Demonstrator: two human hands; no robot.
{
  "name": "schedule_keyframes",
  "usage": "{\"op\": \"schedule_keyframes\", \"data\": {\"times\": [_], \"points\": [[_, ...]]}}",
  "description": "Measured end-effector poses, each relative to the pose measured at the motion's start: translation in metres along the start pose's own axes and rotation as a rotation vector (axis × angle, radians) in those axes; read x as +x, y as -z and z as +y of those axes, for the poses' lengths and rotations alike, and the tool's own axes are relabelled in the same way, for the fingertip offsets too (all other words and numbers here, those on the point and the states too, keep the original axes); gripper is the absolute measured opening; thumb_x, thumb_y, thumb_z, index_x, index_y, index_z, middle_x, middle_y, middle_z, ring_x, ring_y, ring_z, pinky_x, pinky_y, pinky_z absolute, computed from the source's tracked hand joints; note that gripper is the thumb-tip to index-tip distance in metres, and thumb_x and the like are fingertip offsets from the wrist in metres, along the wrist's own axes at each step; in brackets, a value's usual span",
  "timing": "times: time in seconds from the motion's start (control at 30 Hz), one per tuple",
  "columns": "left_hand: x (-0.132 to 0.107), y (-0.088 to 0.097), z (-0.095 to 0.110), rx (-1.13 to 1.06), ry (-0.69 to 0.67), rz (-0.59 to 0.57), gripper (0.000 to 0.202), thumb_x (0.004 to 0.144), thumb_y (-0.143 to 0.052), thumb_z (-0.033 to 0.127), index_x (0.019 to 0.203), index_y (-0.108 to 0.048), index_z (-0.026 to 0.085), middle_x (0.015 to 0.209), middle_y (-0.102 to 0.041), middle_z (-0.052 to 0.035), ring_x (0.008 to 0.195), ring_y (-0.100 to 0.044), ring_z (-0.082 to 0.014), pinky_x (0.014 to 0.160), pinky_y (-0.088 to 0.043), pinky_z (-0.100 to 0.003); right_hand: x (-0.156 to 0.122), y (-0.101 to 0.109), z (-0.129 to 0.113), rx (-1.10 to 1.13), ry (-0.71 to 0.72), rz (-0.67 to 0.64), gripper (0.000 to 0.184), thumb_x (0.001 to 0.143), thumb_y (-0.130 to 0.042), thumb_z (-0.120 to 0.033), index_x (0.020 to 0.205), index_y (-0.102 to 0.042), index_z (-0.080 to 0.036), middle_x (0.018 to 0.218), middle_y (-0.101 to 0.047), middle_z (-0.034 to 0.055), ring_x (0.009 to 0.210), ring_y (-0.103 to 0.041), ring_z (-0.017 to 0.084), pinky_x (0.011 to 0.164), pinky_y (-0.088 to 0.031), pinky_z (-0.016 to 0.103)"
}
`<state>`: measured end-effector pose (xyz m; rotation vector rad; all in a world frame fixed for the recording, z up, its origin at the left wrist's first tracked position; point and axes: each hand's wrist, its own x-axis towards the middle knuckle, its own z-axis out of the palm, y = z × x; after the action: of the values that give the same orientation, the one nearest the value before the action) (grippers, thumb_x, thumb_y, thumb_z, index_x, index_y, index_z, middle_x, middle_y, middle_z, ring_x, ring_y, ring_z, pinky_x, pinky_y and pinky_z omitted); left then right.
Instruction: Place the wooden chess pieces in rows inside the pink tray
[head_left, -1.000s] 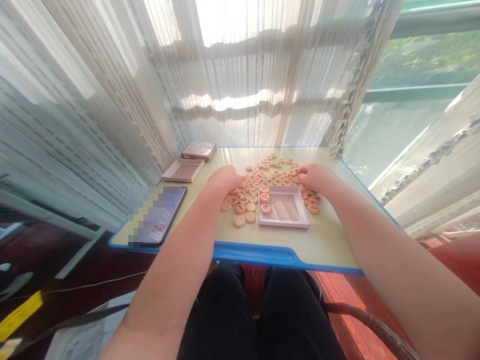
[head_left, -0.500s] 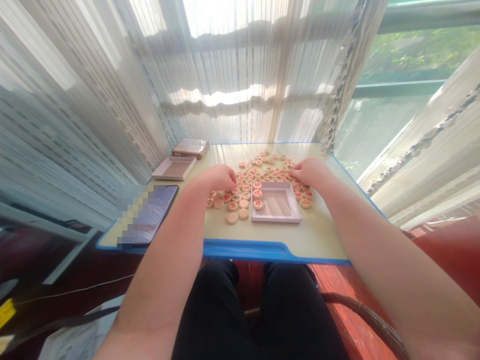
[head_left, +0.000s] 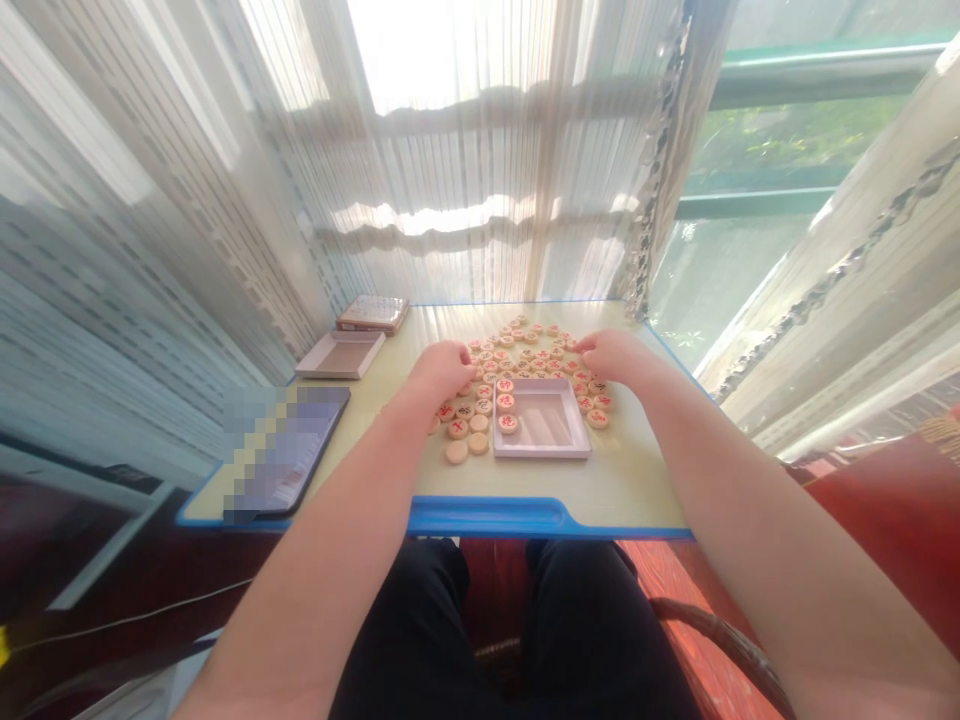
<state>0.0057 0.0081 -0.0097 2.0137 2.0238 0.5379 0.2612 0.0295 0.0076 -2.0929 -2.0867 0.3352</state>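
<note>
Left hand [head_left: 442, 370]: curled palm-down, knuckles up, fingertips hidden behind the hand, at the lower left edge of the pile; whether it grips anything, cannot tell. Right hand [head_left: 611, 355]: palm-down, fingers loosely together and reaching left, fingertips [head_left: 585, 345] at the right edge of the pile; pinch or plain touch, cannot tell.

Hands well apart, xiangqi pieces [head_left: 517, 350] between them: round wooden discs, red characters, loose flat spread mid-table, a few blank-side-up near the left hand. White cardboard tray [head_left: 541, 452] just below the pile, open side up; three pieces in a column just beside its left wall, more along its right wall.

Upper left of table: shallow white box [head_left: 340, 354], patterned flat box [head_left: 373, 314] beyond it. Lower left: phone [head_left: 285, 450], screen blurred. Table [head_left: 480, 516]: cream top, blue rim. Behind: sheer curtains [head_left: 450, 180]; upper right: window [head_left: 780, 130] with greenery outside. Below table: dark trousers [head_left: 510, 630], curved chair arm [head_left: 712, 625].
</note>
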Motion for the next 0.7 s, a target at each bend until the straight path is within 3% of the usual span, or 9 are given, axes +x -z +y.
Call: {"op": "schedule_keyframes", "data": {"times": [0.13, 0.27, 0.37, 0.5, 0.6, 0.7], "points": [[0.006, -0.009, -0.002, 0.053, -0.05, 0.125, 0.016, 0.074, -0.054, 0.026, 0.08, -0.068, 0.021, 0.077, -0.069, -0.0069, 0.075, -0.063, -0.0225, 0.068, -0.047, -0.03, 0.003, -0.002, 0.003, -0.004, 0.01, 0.025, 0.043, 0.076, -0.053, -0.014, 0.114, -0.07, -0.022, 0.101, -0.073, 0.0057, 0.087, -0.065, 0.019, 0.071, -0.047, 0.025], [0.01, -0.011, -0.004, 0.094, -0.023, 0.229, 0.033, 0.082, -0.049, 0.037, 0.105, -0.067, 0.021, 0.11, -0.065, -0.0125, 0.103, -0.059, -0.0276, 0.088, -0.045, -0.035, 0.005, -0.005, 0.007, 0.016, 0.012, 0.062, 0.041, 0.074, -0.055, -0.014, 0.112, -0.07, -0.022, 0.1, -0.073, 0.0055, 0.089, -0.065, 0.02, 0.071, -0.047, 0.025], [0.01, -0.013, -0.005, 0.134, 0.048, 0.145, 0.05, 0.088, -0.039, 0.046, 0.124, -0.057, 0.018, 0.122, -0.059, -0.0183, 0.116, -0.052, -0.033, 0.097, -0.04, -0.043, 0.005, -0.005, 0.006, 0.032, 0.011, 0.068, 0.04, 0.074, -0.054, -0.014, 0.111, -0.07, -0.021, 0.103, -0.072, 0.0055, 0.093, -0.064, 0.02, 0.074, -0.047, 0.025], [0.009, -0.013, -0.004, 0.192, 0.056, -0.011, 0.045, 0.091, -0.033, 0.04, 0.117, -0.06, 0.016, 0.122, -0.06, -0.0192, 0.116, -0.053, -0.0331, 0.097, -0.039, -0.045, 0.006, -0.007, 0.004, 0.018, 0.005, 0.068, 0.052, 0.074, -0.051, -0.009, 0.125, -0.06, -0.017, 0.115, -0.068, 0.0078, 0.097, -0.064, 0.02, 0.075, -0.048, 0.025], [0.007, -0.011, -0.002, 0.174, 0.061, -0.025, 0.043, 0.092, -0.032, 0.038, 0.118, -0.059, 0.018, 0.125, -0.059, -0.0178, 0.116, -0.053, -0.0321, 0.096, -0.04, -0.044, 0.01, -0.013, 0.005, 0.0, 0.024, 0.113, 0.06, 0.075, -0.049, -0.007, 0.134, -0.05, -0.013, 0.125, -0.063, 0.0106, 0.106, -0.061, 0.021, 0.083, -0.047, 0.026], [0.005, -0.009, -0.001, 0.169, 0.045, -0.02, 0.042, 0.091, -0.032, 0.039, 0.123, -0.055, 0.024, 0.128, -0.059, -0.0137, 0.117, -0.053, -0.0303, 0.096, -0.04, -0.043, 0.017, -0.021, 0.01, -0.029, 0.115, 0.159, 0.052, 0.079, -0.047, -0.013, 0.131, -0.055, -0.014, 0.13, -0.059, 0.0113, 0.119, -0.053, 0.023, 0.096, -0.042, 0.028]]}}
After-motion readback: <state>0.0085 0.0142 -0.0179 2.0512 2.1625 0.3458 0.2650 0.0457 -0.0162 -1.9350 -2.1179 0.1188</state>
